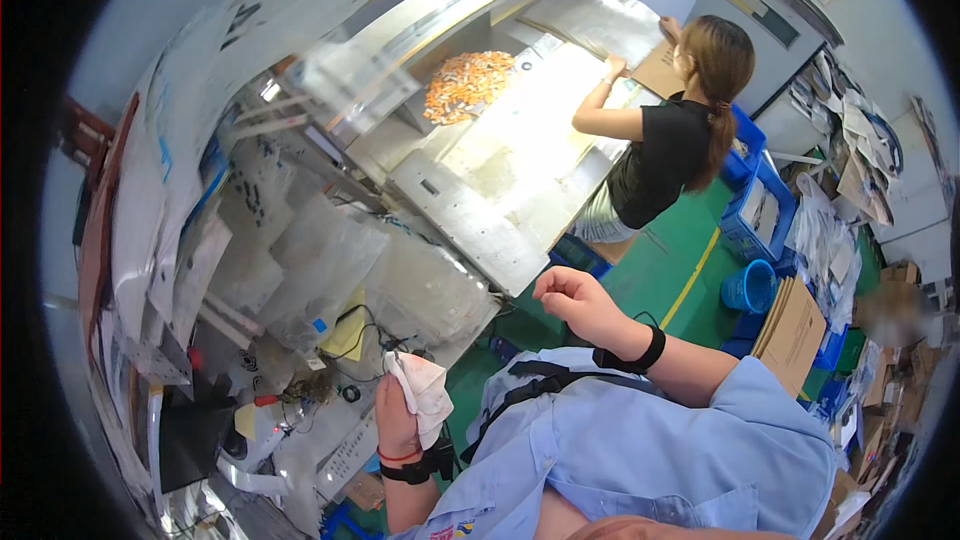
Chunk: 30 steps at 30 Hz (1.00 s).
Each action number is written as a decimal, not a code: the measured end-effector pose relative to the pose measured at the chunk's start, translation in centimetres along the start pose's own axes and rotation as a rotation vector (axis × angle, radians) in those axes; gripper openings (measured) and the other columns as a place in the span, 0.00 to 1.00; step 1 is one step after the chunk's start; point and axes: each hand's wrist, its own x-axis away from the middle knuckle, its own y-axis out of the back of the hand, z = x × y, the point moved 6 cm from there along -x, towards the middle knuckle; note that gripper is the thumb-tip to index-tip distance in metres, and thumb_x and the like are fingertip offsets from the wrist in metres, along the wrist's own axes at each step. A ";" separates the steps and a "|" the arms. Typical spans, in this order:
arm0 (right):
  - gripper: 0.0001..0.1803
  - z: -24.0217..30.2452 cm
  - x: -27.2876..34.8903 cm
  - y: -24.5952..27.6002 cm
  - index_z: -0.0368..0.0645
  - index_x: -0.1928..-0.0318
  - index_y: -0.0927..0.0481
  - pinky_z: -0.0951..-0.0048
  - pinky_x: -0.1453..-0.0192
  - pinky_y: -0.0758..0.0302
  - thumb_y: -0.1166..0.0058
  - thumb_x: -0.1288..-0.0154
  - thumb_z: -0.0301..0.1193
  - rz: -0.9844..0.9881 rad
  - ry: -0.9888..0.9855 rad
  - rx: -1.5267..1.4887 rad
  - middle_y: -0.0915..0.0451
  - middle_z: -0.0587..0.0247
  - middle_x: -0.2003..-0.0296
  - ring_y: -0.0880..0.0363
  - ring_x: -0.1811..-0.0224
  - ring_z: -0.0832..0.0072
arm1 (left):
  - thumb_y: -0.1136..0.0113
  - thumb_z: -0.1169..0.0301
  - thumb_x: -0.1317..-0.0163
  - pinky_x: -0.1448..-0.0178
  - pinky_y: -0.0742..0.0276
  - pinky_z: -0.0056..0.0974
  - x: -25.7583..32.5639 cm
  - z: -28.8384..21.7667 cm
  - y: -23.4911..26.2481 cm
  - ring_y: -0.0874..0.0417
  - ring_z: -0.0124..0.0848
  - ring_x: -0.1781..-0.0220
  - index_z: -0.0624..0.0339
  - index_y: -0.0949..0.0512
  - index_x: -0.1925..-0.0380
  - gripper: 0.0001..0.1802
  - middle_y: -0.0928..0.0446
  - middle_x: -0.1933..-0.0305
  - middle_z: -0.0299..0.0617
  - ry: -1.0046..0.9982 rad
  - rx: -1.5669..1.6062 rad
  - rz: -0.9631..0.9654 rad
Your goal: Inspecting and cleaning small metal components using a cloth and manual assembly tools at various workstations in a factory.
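Note:
My left hand point(396, 422) is closed on a crumpled white cloth point(428, 395) with faint pinkish marks, held beside the cluttered bench. The cloth hangs over the fingers and hides part of them. A red band and a black strap circle that wrist. My right hand point(572, 302) is raised in front of my chest, near the corner of the bright worktable point(500, 255). Its fingers are curled in and nothing shows in them. Another black strap point(640, 352) is round the right wrist.
A co-worker point(665, 130) in a black top handles brown cardboard point(658, 70) at the lit table. Many small orange-and-white pieces point(468, 86) lie heaped there. Blue crates point(757, 210), a blue bucket point(750, 287) and cardboard sheets point(790, 325) stand at right. Cables point(372, 325) and plastic bags point(330, 240) clutter the left bench.

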 end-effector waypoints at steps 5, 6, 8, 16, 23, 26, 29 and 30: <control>0.04 1.3 1.4 4.5 0.43 0.63 0.25 0.85 0.71 0.40 0.53 0.38 0.22 -0.062 -0.083 -0.063 0.31 0.78 0.75 0.38 0.75 0.90 | 0.59 0.63 0.29 0.67 0.26 0.31 0.0 1.3 -4.6 0.21 0.27 0.69 0.62 0.25 0.61 0.16 0.22 0.67 0.38 0.013 0.057 -0.012; 0.04 1.6 1.2 5.0 0.43 0.63 0.25 0.86 0.72 0.41 0.52 0.37 0.23 -0.038 -0.084 -0.071 0.31 0.79 0.75 0.38 0.75 0.90 | 0.59 0.63 0.29 0.67 0.26 0.30 0.2 1.7 -5.2 0.21 0.26 0.69 0.63 0.25 0.60 0.16 0.22 0.67 0.38 0.022 0.097 0.021; 0.04 1.4 1.2 5.2 0.43 0.63 0.25 0.86 0.73 0.42 0.52 0.37 0.23 0.053 -0.123 -0.066 0.32 0.79 0.76 0.39 0.76 0.91 | 0.59 0.63 0.29 0.68 0.26 0.30 1.6 2.2 -6.0 0.22 0.25 0.70 0.63 0.24 0.60 0.16 0.22 0.67 0.37 0.017 0.111 0.007; 0.05 -2.1 -0.5 4.6 0.40 0.63 0.25 0.84 0.74 0.44 0.53 0.37 0.22 0.273 -0.254 -0.074 0.34 0.78 0.78 0.40 0.77 0.88 | 0.60 0.66 0.28 0.64 0.32 0.27 10.7 6.2 -6.8 0.28 0.18 0.69 0.63 0.25 0.61 0.15 0.25 0.69 0.30 -0.002 0.039 -0.304; 0.05 -5.1 3.6 -6.9 0.41 0.64 0.25 0.84 0.75 0.45 0.55 0.37 0.21 0.681 -0.371 0.010 0.34 0.76 0.78 0.40 0.78 0.88 | 0.62 0.66 0.29 0.67 0.29 0.30 27.1 10.5 -4.0 0.25 0.23 0.72 0.63 0.25 0.61 0.16 0.24 0.70 0.35 -0.216 0.111 -0.800; 0.06 -5.8 8.0 -12.0 0.41 0.64 0.24 0.84 0.75 0.45 0.55 0.37 0.21 0.797 -0.370 0.036 0.33 0.76 0.78 0.40 0.78 0.88 | 0.61 0.68 0.31 0.68 0.29 0.30 33.2 11.3 -2.7 0.25 0.23 0.71 0.63 0.25 0.63 0.14 0.25 0.71 0.34 -0.319 -0.128 -0.931; 0.07 -7.8 13.3 -17.6 0.41 0.62 0.24 0.85 0.74 0.44 0.55 0.38 0.21 0.921 -0.422 0.021 0.33 0.77 0.78 0.41 0.78 0.89 | 0.59 0.68 0.33 0.68 0.29 0.30 39.0 14.1 -0.6 0.25 0.23 0.71 0.63 0.25 0.63 0.14 0.24 0.70 0.35 -0.328 0.223 -1.028; 0.07 -8.6 15.0 -19.5 0.41 0.62 0.24 0.85 0.74 0.44 0.55 0.38 0.21 0.932 -0.416 0.015 0.33 0.77 0.78 0.41 0.78 0.89 | 0.59 0.68 0.33 0.68 0.29 0.30 41.1 15.5 0.5 0.25 0.23 0.71 0.63 0.25 0.63 0.14 0.24 0.70 0.35 -0.316 0.393 -1.074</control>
